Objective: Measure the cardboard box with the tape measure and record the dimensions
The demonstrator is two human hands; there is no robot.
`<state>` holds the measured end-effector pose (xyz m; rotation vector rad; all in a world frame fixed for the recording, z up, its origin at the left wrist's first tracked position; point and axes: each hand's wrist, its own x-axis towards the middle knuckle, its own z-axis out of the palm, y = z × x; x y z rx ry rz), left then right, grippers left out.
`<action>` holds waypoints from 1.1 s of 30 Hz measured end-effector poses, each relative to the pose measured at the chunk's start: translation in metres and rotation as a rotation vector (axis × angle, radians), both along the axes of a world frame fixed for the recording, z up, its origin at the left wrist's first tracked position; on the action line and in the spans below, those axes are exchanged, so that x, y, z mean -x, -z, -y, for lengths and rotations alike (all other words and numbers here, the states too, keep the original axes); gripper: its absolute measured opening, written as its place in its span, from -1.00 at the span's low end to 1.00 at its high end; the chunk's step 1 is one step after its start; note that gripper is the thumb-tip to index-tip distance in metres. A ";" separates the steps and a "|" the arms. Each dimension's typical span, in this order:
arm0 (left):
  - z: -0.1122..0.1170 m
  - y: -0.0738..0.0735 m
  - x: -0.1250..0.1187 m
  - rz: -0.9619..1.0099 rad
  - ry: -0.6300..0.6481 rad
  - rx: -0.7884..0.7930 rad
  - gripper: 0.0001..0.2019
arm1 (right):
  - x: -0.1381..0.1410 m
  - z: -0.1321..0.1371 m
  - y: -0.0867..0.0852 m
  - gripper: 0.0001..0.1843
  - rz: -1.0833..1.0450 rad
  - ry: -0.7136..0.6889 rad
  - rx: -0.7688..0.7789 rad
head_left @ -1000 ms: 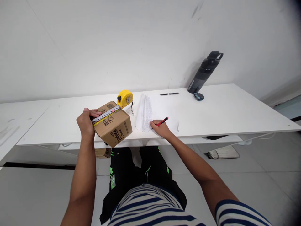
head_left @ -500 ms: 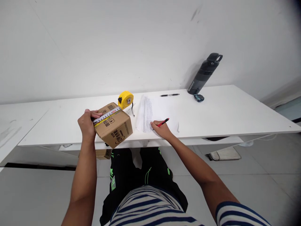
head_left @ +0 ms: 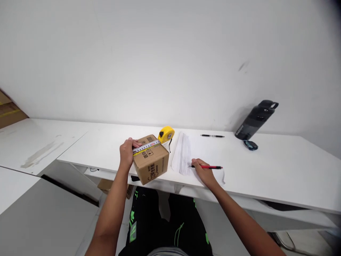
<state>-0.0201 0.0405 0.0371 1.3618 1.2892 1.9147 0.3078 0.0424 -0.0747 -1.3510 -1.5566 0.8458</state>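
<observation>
My left hand (head_left: 128,151) grips the left end of a brown cardboard box (head_left: 156,164), fingers on its top and the end of the tape blade beneath them. The white-and-yellow blade (head_left: 146,147) lies across the box's top. It runs to the yellow tape measure (head_left: 166,134), which is at the box's far right corner. The box sits at the table's front edge, partly overhanging it. In my right hand (head_left: 204,173) is a red and black pen (head_left: 211,167), held low over a sheet of paper (head_left: 183,156) with small marks. Whether the tip touches the paper I cannot tell.
A second, black pen (head_left: 212,136) lies behind the paper. At the back right stands a dark bottle (head_left: 255,121), with a small dark object (head_left: 250,145) in front of it. The white table (head_left: 282,167) meets the wall. Cardboard boxes (head_left: 10,112) show at far left.
The view has shifted, so everything appears lower and further right. In my right hand the pen has tipped flatter, its tip now pointing left. My left hand keeps its grip on the box.
</observation>
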 end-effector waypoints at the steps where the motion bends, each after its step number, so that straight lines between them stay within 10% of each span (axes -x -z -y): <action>1: 0.000 0.001 0.001 0.003 0.002 0.008 -0.54 | 0.001 0.000 0.001 -0.51 0.002 0.051 -0.007; 9: 0.002 0.001 0.003 -0.002 0.025 0.022 -0.54 | 0.001 -0.017 0.023 -0.33 0.012 0.314 -0.090; 33: 0.005 -0.003 -0.001 0.005 -0.001 0.040 -0.55 | 0.002 -0.013 0.020 -0.36 -0.029 0.289 -0.007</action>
